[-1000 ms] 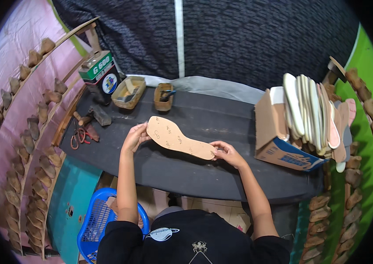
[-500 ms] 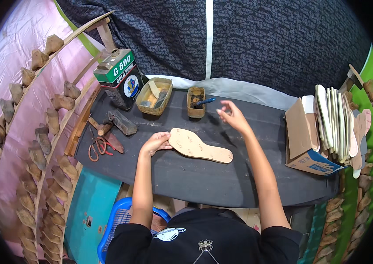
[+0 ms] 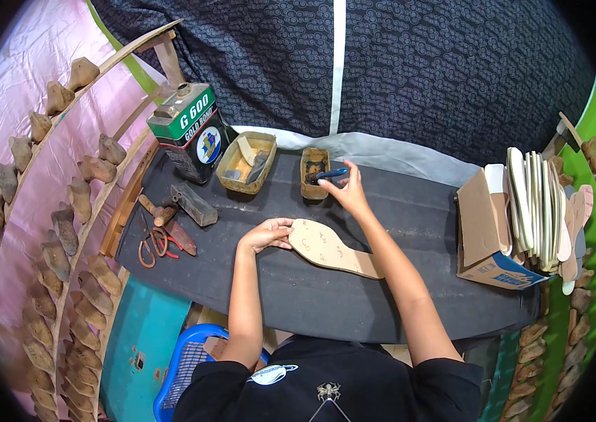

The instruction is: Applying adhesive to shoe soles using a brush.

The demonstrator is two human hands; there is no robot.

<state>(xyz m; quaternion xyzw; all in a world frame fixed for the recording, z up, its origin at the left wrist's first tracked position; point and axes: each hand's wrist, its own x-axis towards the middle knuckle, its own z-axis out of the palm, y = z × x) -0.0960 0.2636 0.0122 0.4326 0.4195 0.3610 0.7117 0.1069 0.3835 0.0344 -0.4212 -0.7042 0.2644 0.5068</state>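
Note:
A tan shoe insole [image 3: 331, 250] lies flat on the dark worktable [image 3: 410, 295]. My left hand [image 3: 266, 233] rests on its rounded toe end, fingers pressing it down. My right hand [image 3: 343, 188] is stretched to the back of the table, its fingers closed on the blue handle of a brush [image 3: 331, 174] that sticks out of a small glue-stained tin [image 3: 313, 171].
A green and black glue can [image 3: 192, 132] and a shallow tray with scrapers [image 3: 246, 162] stand at the back left. A hammer [image 3: 171, 214] and red-handled scissors [image 3: 151, 244] lie at the left. A cardboard box of stacked insoles [image 3: 523, 221] sits right. Wooden shoe lasts [image 3: 66, 232] line the left rack.
My right hand left the insole's heel and reached back to the small tin, where it took the brush handle. My left hand stayed on the insole's toe.

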